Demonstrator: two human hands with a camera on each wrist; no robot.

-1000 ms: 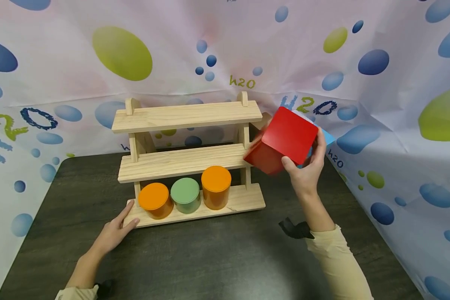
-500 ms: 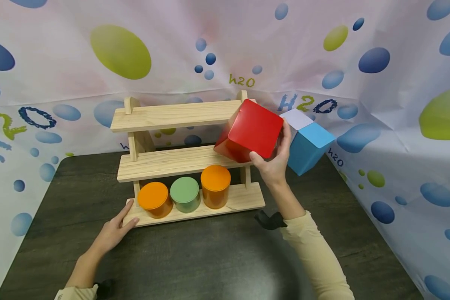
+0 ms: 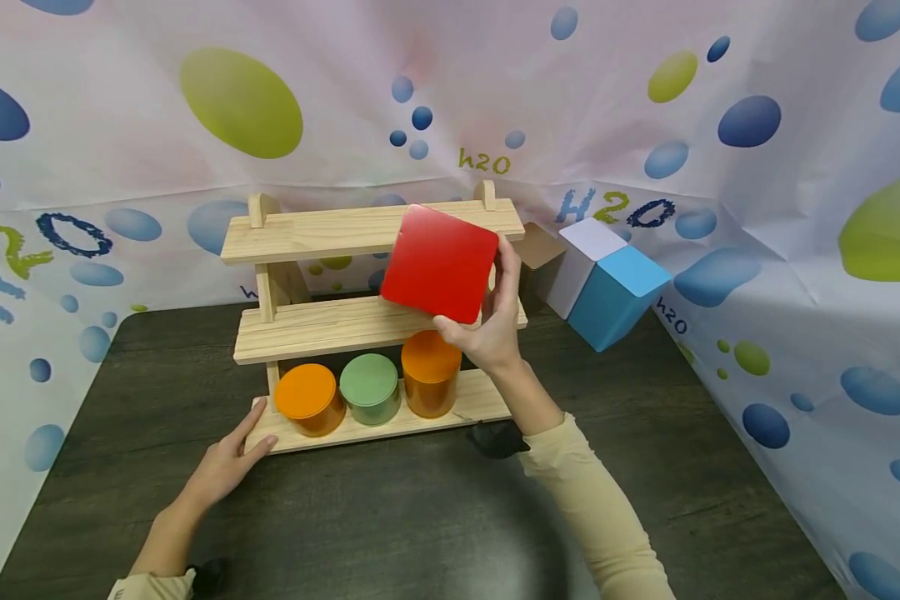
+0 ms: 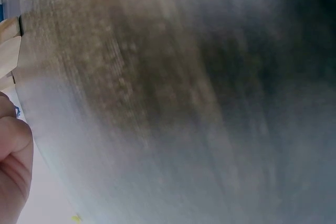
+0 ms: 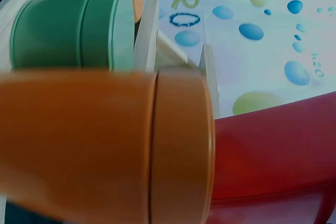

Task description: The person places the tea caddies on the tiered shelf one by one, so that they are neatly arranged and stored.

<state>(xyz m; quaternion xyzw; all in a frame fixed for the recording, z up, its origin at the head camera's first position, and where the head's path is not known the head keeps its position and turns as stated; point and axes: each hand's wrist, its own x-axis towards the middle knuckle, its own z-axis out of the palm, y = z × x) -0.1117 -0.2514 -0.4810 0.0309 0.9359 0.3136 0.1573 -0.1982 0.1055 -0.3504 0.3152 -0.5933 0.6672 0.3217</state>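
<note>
My right hand (image 3: 487, 325) holds a shiny red square tin (image 3: 441, 265) by its right side, with the thumb along the lower edge. The tin is tilted in front of the middle tier of a three-tier wooden shelf (image 3: 315, 329). In the right wrist view, a lid seam runs along the red tin (image 5: 273, 166). My left hand (image 3: 221, 467) grips the front left corner of the shelf's bottom board between thumb and fingers. On that board stand a short orange tin (image 3: 310, 400), a green tin (image 3: 371, 389) and a taller orange tin (image 3: 431, 375).
Right of the shelf, a blue box (image 3: 618, 296), a white box (image 3: 581, 262) and a brown box (image 3: 537, 247) stand close together on the dark tabletop (image 3: 390, 517). A spotted curtain (image 3: 360, 108) hangs behind and along the sides.
My right hand has carried the red tin leftward from beside the boxes to in front of the shelf, turning it on the way. The left hand has stayed at the shelf corner.
</note>
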